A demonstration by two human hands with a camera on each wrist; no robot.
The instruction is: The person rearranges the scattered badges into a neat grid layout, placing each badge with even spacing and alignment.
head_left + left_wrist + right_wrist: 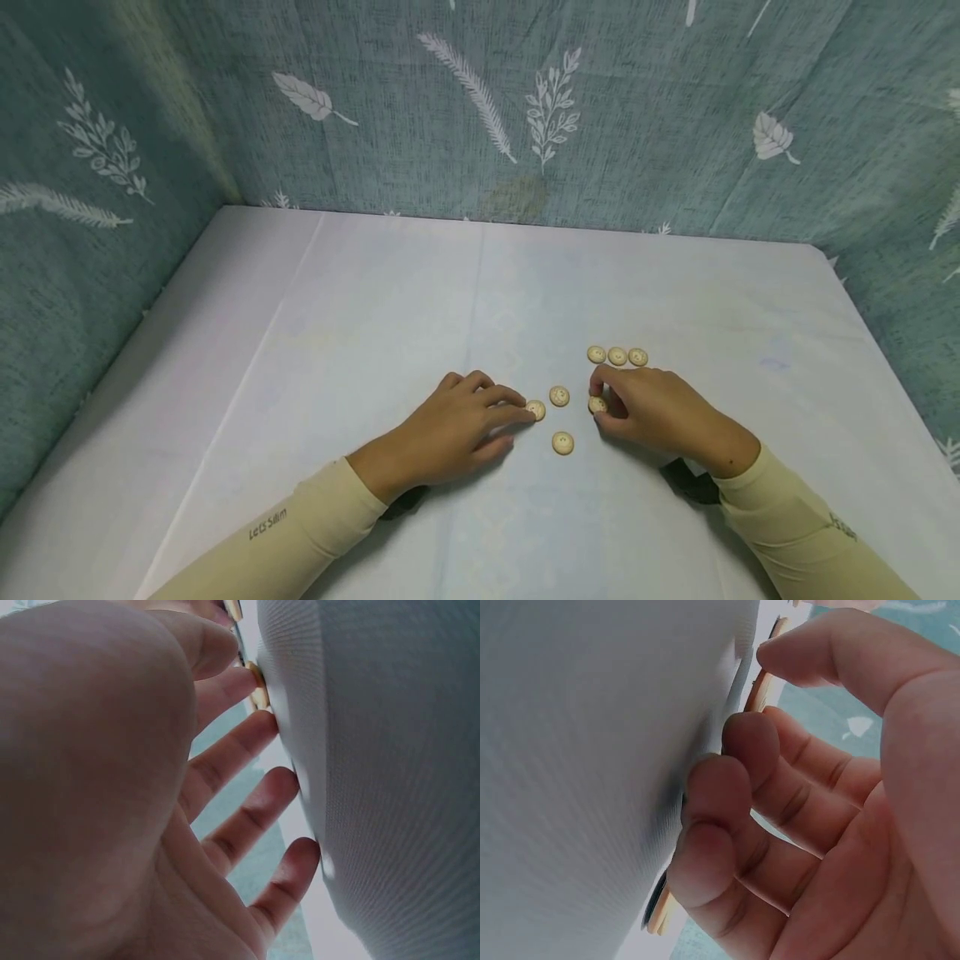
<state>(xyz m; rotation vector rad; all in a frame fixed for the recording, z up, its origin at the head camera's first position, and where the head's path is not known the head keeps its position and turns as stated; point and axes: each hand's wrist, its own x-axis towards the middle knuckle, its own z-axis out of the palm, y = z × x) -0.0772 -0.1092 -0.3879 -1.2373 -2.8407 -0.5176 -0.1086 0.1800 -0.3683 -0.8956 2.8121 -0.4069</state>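
Observation:
In the head view my right hand (660, 412) pinches a round pale wooden button (597, 404) between thumb and index finger, low at the cloth. The right wrist view shows that button (759, 690) edge-on between thumb and index finger, the other fingers curled beside it. My left hand (457, 429) lies palm down, fingers loosely spread, its fingertips touching another button (537, 409) at its left edge. Two loose buttons lie between the hands, an upper one (559, 396) and a lower one (562, 442). The left wrist view shows the left fingertips (281, 784) resting on the cloth.
Beyond the right hand, three similar buttons (617, 356) lie side by side in a short row. White cloth (360, 317) covers the table. Green curtains with white leaf prints (420, 125) stand behind it and at both sides.

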